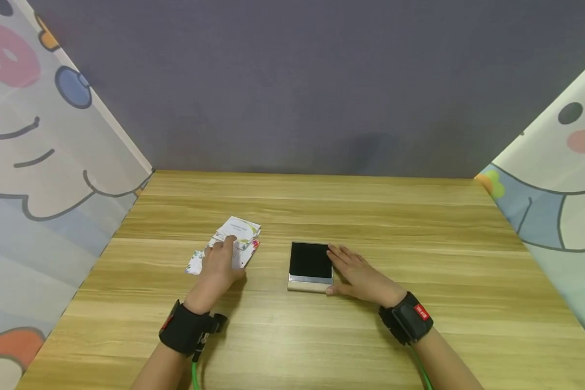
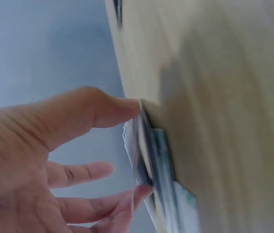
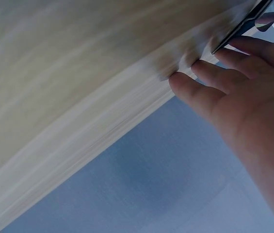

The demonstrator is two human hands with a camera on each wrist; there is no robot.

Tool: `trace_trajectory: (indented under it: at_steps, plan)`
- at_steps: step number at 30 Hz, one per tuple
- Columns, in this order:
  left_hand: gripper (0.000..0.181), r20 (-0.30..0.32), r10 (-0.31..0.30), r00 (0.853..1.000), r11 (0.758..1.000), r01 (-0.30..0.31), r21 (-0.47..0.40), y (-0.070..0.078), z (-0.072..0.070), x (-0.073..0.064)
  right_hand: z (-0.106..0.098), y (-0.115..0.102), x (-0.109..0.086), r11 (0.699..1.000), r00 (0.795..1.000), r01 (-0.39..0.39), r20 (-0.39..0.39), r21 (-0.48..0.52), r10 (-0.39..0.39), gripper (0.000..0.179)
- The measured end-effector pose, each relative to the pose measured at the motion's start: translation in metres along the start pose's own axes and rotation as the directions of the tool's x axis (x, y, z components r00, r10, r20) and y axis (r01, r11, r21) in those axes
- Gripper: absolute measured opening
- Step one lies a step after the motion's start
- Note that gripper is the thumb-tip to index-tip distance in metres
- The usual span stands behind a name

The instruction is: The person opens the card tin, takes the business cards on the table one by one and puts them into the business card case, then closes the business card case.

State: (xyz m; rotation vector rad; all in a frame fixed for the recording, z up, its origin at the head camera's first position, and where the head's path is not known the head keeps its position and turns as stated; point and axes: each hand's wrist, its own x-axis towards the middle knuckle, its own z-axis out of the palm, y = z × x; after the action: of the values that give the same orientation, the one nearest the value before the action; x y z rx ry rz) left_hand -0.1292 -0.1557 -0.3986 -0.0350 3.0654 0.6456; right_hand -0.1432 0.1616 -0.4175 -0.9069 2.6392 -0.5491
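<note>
Several white printed cards with coloured floral patterns lie overlapping on the left part of the wooden table. My left hand is over them; in the left wrist view the thumb and fingertips meet opposite edges of a thin card, pinching it. A flat rectangular case, black on top with a silver and gold-toned metal band, lies shut near the middle. My right hand rests its extended fingers along the case's right edge, its thumb at the near right corner.
The wooden table runs back to a grey wall panel. Cartoon-printed panels stand at the left and right. Both wrists wear black straps with green cables.
</note>
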Motion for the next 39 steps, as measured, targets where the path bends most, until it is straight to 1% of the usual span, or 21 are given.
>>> trace_trajectory:
  at_steps: [2, 5, 9, 11, 14, 16, 20, 22, 24, 27, 30, 33, 36, 39]
  plan:
    - [0.072, 0.019, -0.019, 1.0, 1.0, 0.019, 0.01, 0.003, -0.004, -0.001, 0.0, 0.0, 0.001, 1.0, 1.0, -0.004, 0.003, -0.002, 0.004, 0.085]
    - [0.07, 0.017, 0.002, 1.0, 1.0, -0.002, 0.02, 0.005, -0.009, -0.004, 0.0, 0.0, 0.001, 1.0, 1.0, -0.005, 0.006, 0.001, 0.005, 0.086]
    - [0.059, 0.029, 0.032, 0.999, 0.999, -0.031, -0.023, 0.005, -0.015, -0.008, 0.0, 0.0, 0.0, 1.0, 1.0, -0.007, 0.004, 0.001, 0.007, 0.085]
    - [0.053, 0.052, 0.026, 0.998, 0.998, -0.023, -0.052, 0.006, -0.018, -0.009, 0.0, 0.0, 0.0, 1.0, 1.0, -0.004, 0.002, -0.001, 0.004, 0.085]
    - [0.045, 0.057, 0.014, 0.998, 0.998, -0.011, -0.06, 0.008, -0.023, -0.011, 0.0, 0.0, 0.0, 1.0, 1.0, -0.003, 0.003, 0.002, 0.003, 0.085]
    - [0.037, 0.036, 0.012, 0.999, 0.998, -0.01, -0.059, 0.008, -0.026, -0.012, 0.0, 0.0, 0.0, 1.0, 1.0, -0.003, 0.005, 0.004, 0.003, 0.085]
    - [0.013, -0.037, 0.011, 0.999, 1.0, -0.012, -0.022, 0.008, -0.03, -0.015, -0.001, 0.0, 0.0, 1.0, 1.0, -0.007, 0.009, 0.002, 0.007, 0.085]
    - [0.006, -0.062, 0.002, 0.998, 1.0, -0.003, -0.004, 0.009, -0.032, -0.016, -0.001, 0.0, 0.0, 1.0, 1.0, -0.008, 0.012, 0.001, 0.008, 0.086]
    - [0.004, -0.075, -0.007, 0.997, 1.0, 0.008, 0.008, 0.01, -0.034, -0.018, -0.001, 0.0, 0.0, 1.0, 1.0, -0.008, 0.013, 0.001, 0.008, 0.086]
    - [0.012, -0.084, -0.018, 0.996, 1.0, 0.019, 0.005, 0.013, -0.038, -0.02, -0.002, 0.0, 0.0, 1.0, 1.0, -0.008, 0.011, 0.004, 0.008, 0.086]
    - [0.02, -0.117, 0.014, 0.993, 1.0, -0.015, -0.015, 0.017, -0.039, -0.019, -0.003, 0.0, 0.0, 1.0, 1.0, -0.003, 0.001, 0.01, 0.003, 0.086]
    - [0.019, -0.144, 0.065, 0.987, 0.995, -0.076, -0.071, 0.021, -0.037, -0.015, -0.002, 0.001, 0.001, 1.0, 1.0, -0.006, 0.001, 0.013, 0.006, 0.088]
    - [0.014, -0.172, 0.112, 0.979, 0.981, -0.136, -0.138, 0.029, -0.031, -0.008, -0.003, 0.001, 0.002, 1.0, 1.0, -0.006, 0.0, 0.013, 0.006, 0.089]
    - [0.01, -0.199, 0.157, 0.967, 0.96, -0.196, -0.198, 0.039, -0.023, 0.0, -0.003, 0.002, 0.003, 1.0, 1.0, -0.011, 0.001, 0.014, 0.011, 0.091]
